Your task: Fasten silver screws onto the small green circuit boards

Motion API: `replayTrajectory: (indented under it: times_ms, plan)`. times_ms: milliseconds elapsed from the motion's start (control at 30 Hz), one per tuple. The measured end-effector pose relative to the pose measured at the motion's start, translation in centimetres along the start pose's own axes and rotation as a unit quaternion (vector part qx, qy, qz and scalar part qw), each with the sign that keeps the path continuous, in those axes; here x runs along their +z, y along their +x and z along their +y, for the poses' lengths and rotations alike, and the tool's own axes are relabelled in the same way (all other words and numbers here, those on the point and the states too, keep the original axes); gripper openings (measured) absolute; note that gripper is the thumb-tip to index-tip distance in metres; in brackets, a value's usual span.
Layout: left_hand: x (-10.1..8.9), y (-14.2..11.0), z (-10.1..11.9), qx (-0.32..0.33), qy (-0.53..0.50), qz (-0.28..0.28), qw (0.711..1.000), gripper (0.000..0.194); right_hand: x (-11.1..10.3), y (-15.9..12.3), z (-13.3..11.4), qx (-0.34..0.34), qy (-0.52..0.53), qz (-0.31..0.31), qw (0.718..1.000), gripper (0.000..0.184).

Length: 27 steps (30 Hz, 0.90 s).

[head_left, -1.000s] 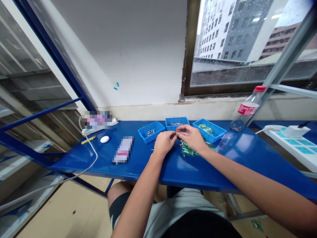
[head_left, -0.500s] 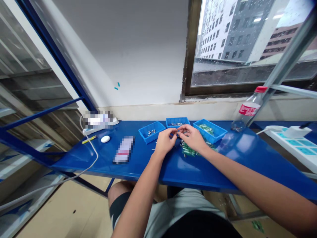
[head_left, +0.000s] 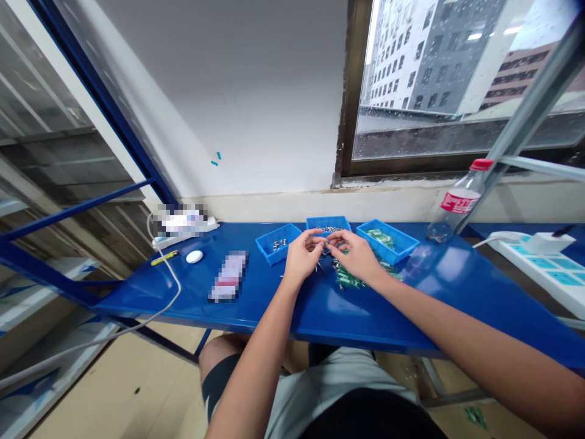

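Note:
Over the blue table, my left hand and my right hand meet at their fingertips. Both hands are closed in a pinch around something too small to make out. Below and beside my right hand lies a loose pile of small green pieces. Behind my fingers stands a blue tray with small metal parts. Left of my left hand, another blue tray holds a few short metal parts. To the right, a third blue tray contains green pieces.
A blurred-out phone-like object, a white oval object and a yellow cutter-like tool lie at the left. A red-capped bottle stands at the back right, near a white power strip. A cable crosses the table's left end.
My left hand has shifted slightly left, and its fingers have spread a little. My right hand has barely moved; both hands' fingertips stay together.

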<state>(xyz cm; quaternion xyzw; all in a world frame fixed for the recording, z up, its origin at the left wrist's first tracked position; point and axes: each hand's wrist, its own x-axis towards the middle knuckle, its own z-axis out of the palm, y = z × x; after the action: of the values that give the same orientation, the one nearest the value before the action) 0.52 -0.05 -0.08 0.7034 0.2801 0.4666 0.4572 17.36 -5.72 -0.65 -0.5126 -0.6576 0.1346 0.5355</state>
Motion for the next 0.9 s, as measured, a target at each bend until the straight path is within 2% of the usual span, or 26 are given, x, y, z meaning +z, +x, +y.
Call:
replayTrajectory:
  times_ms: [133,267,433,600,767,900]
  plan:
    - [0.07,0.1,0.11,-0.015,-0.028,-0.005,0.999,0.043,-0.24,0.01,-0.41,-0.047,-0.042,-0.007,0.998,0.021]
    - [0.16,0.1,-0.08,-0.026,-0.037,0.014,0.999,0.047,-0.39,0.0,-0.7,-0.051,-0.056,-0.006,0.997,0.021]
    - [0.18,-0.34,0.03,-0.034,0.043,-0.006,0.998,0.034,-0.34,0.04,-0.44,-0.041,-0.051,0.008,0.998,0.012]
    - [0.15,-0.64,0.41,-0.016,0.102,-0.039,0.994,0.031,-0.33,0.08,0.04,-0.039,-0.028,0.005,0.999,0.014]
    - [0.12,-0.33,-0.29,-0.016,0.094,-0.018,0.995,0.021,-0.34,0.1,0.0,-0.051,-0.028,0.004,0.998,0.014]
    - [0.08,-0.2,-0.57,-0.003,0.122,-0.003,0.992,0.017,-0.27,0.06,-0.1,-0.002,-0.016,0.006,1.0,0.015]
